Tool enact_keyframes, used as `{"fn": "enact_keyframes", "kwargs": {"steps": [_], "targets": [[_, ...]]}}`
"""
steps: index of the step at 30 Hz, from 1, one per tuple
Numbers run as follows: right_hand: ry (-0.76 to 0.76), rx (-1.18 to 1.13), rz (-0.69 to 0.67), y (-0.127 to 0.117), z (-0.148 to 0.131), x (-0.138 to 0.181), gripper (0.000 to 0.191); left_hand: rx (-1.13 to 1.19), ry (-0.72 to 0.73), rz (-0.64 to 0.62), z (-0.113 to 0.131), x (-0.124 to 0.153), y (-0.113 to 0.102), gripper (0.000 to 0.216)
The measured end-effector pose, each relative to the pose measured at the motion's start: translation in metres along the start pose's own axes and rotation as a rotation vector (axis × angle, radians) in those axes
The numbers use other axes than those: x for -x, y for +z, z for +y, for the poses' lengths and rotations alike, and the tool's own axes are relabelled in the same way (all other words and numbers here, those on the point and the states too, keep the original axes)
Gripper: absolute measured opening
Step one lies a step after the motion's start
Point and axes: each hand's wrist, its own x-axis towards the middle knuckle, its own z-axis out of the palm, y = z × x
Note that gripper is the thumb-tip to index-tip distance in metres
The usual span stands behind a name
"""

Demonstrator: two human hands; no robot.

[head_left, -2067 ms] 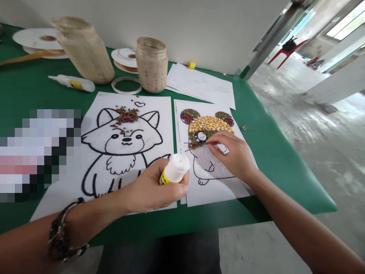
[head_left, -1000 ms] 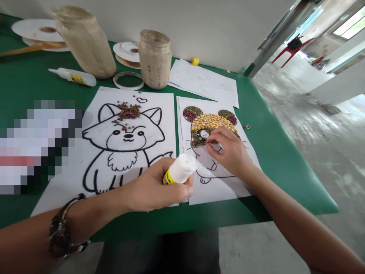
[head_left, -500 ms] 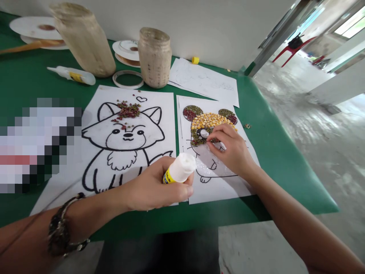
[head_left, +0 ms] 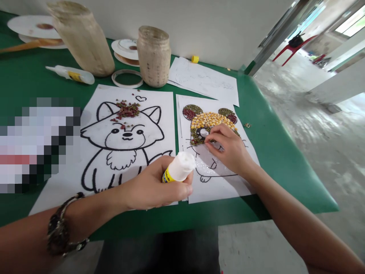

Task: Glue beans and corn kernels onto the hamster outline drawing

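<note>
- Two sheets are lying side by side on the table (head_left: 273,152); the right hand (head_left: 229,150) is resting on the mouse sheet (head_left: 219,188), thumb and forefinger pinching together at the face; whether a seed is between them I cannot tell.
- The left hand (head_left: 151,190) is gripping the glue bottle (head_left: 179,167), fingers curled around it, at that sheet's near corner.
- The mouse is looking about half done; ears and brow are wearing seeds (head_left: 209,118); the body is lying bare and glistening.
- The fox sheet (head_left: 128,152) is carrying only a few beans.

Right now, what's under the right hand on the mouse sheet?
The right hand lies on the mouse drawing, fingertips at its eye. Yellow kernels show above it, shiny glue below. Half the face is covered. The left hand grips a glue bottle.
</note>
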Motion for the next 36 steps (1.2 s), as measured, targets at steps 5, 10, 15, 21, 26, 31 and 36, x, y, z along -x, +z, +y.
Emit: {"fn": "enact_keyframes", "kwargs": {"steps": [5,10,15,21,26,31,36], "targets": [[0.003,-0.002,-0.009,-0.001,-0.001,0.0,0.011,-0.011,0.013,0.0,0.001,0.0,0.0,0.015],[-0.018,0.047,-0.02,-0.001,0.0,0.0,0.013,-0.019,0.034,-0.002,0.002,-0.001,0.0,0.016],[-0.043,0.104,-0.027,0.0,0.001,0.001,0.015,-0.022,0.043,-0.004,0.002,-0.001,0.0,0.015],[-0.029,0.039,0.005,-0.005,-0.001,0.0,0.012,-0.021,0.04,0.001,0.001,-0.001,0.0,0.015],[0.013,0.003,0.061,-0.007,-0.002,0.0,0.011,0.0,0.035,0.004,0.002,0.0,0.0,0.015],[-0.019,-0.011,-0.016,-0.003,0.001,0.001,0.012,-0.019,0.03,0.009,0.0,0.0,0.0,0.014],[-0.002,-0.063,0.108,-0.013,-0.002,-0.002,0.009,-0.02,-0.014,0.015,-0.001,0.0,0.001,0.013]]}}
